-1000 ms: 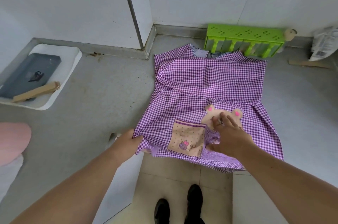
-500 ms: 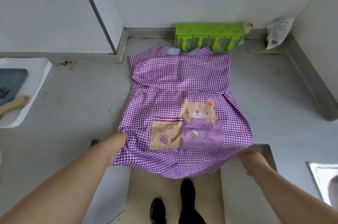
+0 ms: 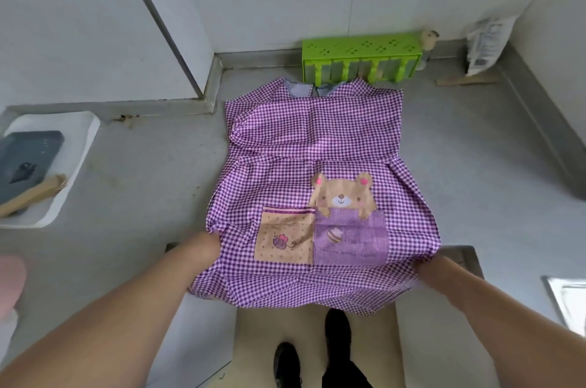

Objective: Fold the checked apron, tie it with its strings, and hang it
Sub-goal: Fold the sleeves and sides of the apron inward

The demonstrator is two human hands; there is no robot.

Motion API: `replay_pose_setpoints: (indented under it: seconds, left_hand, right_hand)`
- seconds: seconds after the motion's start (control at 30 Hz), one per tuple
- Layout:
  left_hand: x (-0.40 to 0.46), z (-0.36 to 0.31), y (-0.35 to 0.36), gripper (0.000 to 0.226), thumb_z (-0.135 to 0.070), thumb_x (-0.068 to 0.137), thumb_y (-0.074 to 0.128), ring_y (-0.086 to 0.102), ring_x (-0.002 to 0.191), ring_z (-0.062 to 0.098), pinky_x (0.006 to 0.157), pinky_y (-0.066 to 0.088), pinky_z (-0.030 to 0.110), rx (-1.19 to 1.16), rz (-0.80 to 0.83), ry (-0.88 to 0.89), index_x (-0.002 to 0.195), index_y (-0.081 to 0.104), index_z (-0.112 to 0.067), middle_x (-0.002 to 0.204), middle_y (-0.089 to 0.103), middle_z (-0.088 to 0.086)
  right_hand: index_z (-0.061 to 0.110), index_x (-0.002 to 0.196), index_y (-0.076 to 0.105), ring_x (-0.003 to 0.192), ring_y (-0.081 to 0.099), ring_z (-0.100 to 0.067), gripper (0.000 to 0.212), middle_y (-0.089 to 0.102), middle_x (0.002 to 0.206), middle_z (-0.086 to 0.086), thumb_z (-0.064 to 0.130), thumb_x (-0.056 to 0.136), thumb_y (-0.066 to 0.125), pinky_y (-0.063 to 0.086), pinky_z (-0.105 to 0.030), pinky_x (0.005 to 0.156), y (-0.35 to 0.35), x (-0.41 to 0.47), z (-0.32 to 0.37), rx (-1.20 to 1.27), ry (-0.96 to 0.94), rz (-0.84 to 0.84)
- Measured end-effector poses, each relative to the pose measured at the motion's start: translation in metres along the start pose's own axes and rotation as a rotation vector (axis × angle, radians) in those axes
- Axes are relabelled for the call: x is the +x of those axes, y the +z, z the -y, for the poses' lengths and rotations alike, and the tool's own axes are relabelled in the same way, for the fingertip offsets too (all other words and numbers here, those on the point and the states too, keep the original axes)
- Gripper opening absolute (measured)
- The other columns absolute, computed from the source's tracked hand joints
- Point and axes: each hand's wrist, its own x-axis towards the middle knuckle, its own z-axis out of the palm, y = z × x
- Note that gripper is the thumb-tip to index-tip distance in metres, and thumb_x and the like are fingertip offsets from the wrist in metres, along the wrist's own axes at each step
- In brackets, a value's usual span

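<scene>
A grey counter (image 3: 133,197) runs into a white-walled corner. The checked apron (image 3: 314,146) lies spread flat on it, hem overhanging the near edge. The left hand (image 3: 206,245) and right hand (image 3: 428,267) grip its lower corners, fingers tucked under the cloth. Bare counter flanks both sides.

Kitchen: steel counter (image 3: 142,184), sink (image 3: 567,295), green seasoning rack (image 3: 361,50)

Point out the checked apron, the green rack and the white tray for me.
checked apron (image 3: 314,137), head view, upper checked cloth.
green rack (image 3: 361,47), head view, perforated top.
white tray (image 3: 81,137), head view, right rim.
</scene>
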Motion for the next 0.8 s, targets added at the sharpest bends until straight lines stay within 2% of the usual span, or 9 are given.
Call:
replay_pose_setpoints:
  seconds: [0.13,0.2,0.27,0.37,0.47,0.57,0.63,0.73,0.8]
  left_hand:
    - [-0.002,-0.015,-0.020,0.067,-0.043,0.115,0.016,0.025,0.157,0.037,0.129,0.017,0.042,-0.159,-0.093,-0.045,0.161,0.029,0.003,0.169,0.025,0.025]
    - [0.005,-0.013,-0.031,0.072,-0.051,0.112,0.018,0.029,0.156,0.038,0.129,0.019,0.044,-0.247,-0.135,-0.019,0.161,0.033,-0.001,0.168,0.028,0.024]
    - [0.056,0.017,-0.027,0.093,-0.078,0.095,0.019,0.042,0.149,0.038,0.125,0.031,0.055,-0.343,-0.113,-0.006,0.160,0.041,-0.015,0.164,0.040,0.019]
    - [0.162,0.078,0.001,0.119,-0.104,0.060,0.027,0.066,0.121,0.042,0.095,0.055,0.067,-0.407,0.065,-0.008,0.148,0.053,-0.027,0.142,0.064,0.015]
    - [0.130,0.063,0.001,0.102,-0.085,0.077,0.030,0.068,0.117,0.043,0.096,0.057,0.062,-0.509,0.072,0.013,0.146,0.055,-0.014,0.137,0.066,0.019]
    - [-0.020,0.007,-0.039,0.076,-0.075,0.100,0.035,0.068,0.117,0.039,0.093,0.061,0.056,-0.577,0.243,0.032,0.134,0.061,-0.012,0.132,0.070,0.019]
    - [-0.063,0.001,-0.052,0.065,-0.073,0.095,0.052,0.072,0.109,0.034,0.080,0.065,0.047,-0.589,0.441,0.068,0.121,0.067,-0.016,0.120,0.076,0.014]
    - [-0.068,0.023,-0.047,0.074,-0.046,0.063,0.098,0.073,0.114,0.032,0.105,0.055,0.052,-0.346,0.606,0.165,0.123,0.072,-0.014,0.122,0.077,0.010]
    - [-0.064,0.030,-0.037,0.057,-0.028,0.069,0.097,0.074,0.112,0.030,0.110,0.052,0.054,-0.268,0.563,0.221,0.119,0.076,-0.012,0.122,0.078,0.010]
  right_hand:
    - [0.011,0.097,0.070,0.079,0.066,-0.020,0.024,0.074,0.091,-0.010,0.027,0.107,0.054,0.057,-0.024,0.065,-0.030,-0.015,0.026,0.444,-0.105,-0.019]
    - [0.011,0.101,0.074,0.088,0.072,-0.023,0.043,0.079,0.095,-0.006,0.050,0.102,0.055,0.056,-0.032,0.082,-0.048,-0.028,0.036,0.679,-0.136,0.027]
    - [0.014,0.108,0.075,0.100,0.072,-0.025,0.050,0.078,0.105,-0.005,0.060,0.094,0.062,0.054,-0.035,0.090,-0.053,-0.045,0.031,0.545,-0.092,0.112]
    - [0.006,0.122,0.072,0.105,0.071,-0.031,0.052,0.073,0.117,-0.012,0.040,0.085,0.083,0.058,-0.046,0.097,-0.034,-0.048,-0.002,0.146,-0.052,0.064]
    - [0.010,0.121,0.063,0.096,0.070,-0.027,0.033,0.070,0.109,-0.011,0.031,0.096,0.069,0.061,-0.037,0.078,-0.017,-0.075,0.004,0.086,-0.148,0.045]
    - [-0.001,0.114,0.067,0.101,0.072,-0.037,0.035,0.076,0.104,-0.019,0.031,0.103,0.061,0.060,-0.049,0.090,-0.021,-0.102,0.029,0.601,-0.049,0.127]
    - [0.000,0.110,0.070,0.108,0.071,-0.039,0.040,0.077,0.106,-0.020,0.038,0.103,0.059,0.052,-0.054,0.103,-0.025,-0.113,0.041,0.754,-0.005,0.121]
    - [0.000,0.106,0.065,0.113,0.067,-0.041,0.030,0.074,0.107,-0.024,0.030,0.103,0.060,0.049,-0.052,0.107,-0.015,-0.131,0.041,0.541,0.046,0.096]
    - [0.001,0.113,0.065,0.104,0.070,-0.038,0.028,0.077,0.100,-0.020,0.026,0.106,0.054,0.055,-0.054,0.100,-0.004,-0.137,0.042,0.585,0.022,0.074]
